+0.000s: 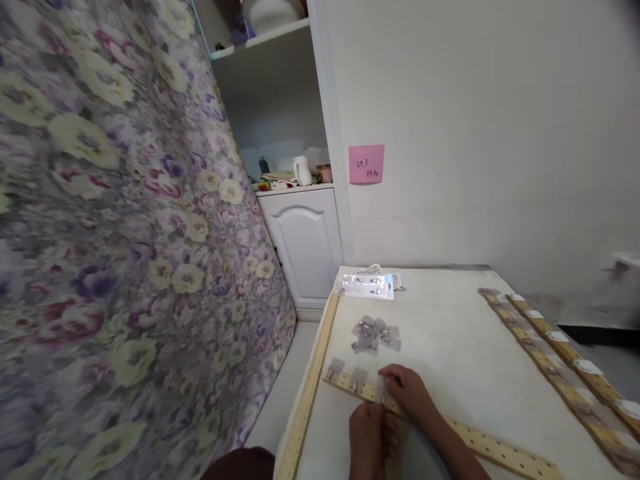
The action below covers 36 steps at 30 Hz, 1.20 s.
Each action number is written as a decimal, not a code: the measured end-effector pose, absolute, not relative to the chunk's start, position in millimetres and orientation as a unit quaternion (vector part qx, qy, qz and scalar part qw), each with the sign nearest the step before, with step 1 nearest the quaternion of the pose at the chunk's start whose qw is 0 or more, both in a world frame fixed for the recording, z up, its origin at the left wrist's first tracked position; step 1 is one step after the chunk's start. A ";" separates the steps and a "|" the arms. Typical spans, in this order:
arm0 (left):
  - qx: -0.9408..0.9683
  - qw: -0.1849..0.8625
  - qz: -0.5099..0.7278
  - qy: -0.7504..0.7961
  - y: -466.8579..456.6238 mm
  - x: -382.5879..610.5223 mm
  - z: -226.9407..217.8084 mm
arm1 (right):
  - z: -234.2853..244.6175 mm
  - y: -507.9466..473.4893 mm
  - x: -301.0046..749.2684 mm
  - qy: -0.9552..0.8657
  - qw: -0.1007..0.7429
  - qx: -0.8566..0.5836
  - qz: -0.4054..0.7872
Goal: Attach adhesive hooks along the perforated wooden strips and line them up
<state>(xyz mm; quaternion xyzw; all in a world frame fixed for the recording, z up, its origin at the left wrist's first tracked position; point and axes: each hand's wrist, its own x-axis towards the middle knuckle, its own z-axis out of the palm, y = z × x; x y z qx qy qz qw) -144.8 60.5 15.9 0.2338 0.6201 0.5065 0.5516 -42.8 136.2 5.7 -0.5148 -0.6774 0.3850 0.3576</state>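
Note:
A pale wooden strip with rows of holes (485, 441) lies slantwise across the table in front of me. Two small clear cards with metal pieces sit on its left end, one card (335, 367) near the tip and another card (358, 379) beside it. My right hand (409, 392) pinches a third such card by its upper edge, over the strip. Just below, my left hand (367, 433) is closed at the strip's near edge, by the shiny metal piece (383, 397); what its fingers grip is hidden. Beyond the strip is a pile of similar clear cards (373, 335).
Another perforated strip (310, 380) runs along the table's left edge. Two strips carrying cards, a nearer strip (545, 367) and an outer strip (565, 347), lie along the right. A clear blister package (367, 286) rests at the back. A floral curtain (150, 267) hangs left.

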 end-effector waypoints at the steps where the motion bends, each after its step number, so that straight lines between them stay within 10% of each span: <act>1: 0.230 0.553 0.503 0.623 60.8 -144.3 16.4 | 4.4 136.2 -42.9 -0.677 0.355 -0.517 0.384; 36: 0.264 0.538 0.483 0.638 61.6 -143.9 8.8 | 1.8 133.3 -44.0 -0.705 0.299 -0.551 0.333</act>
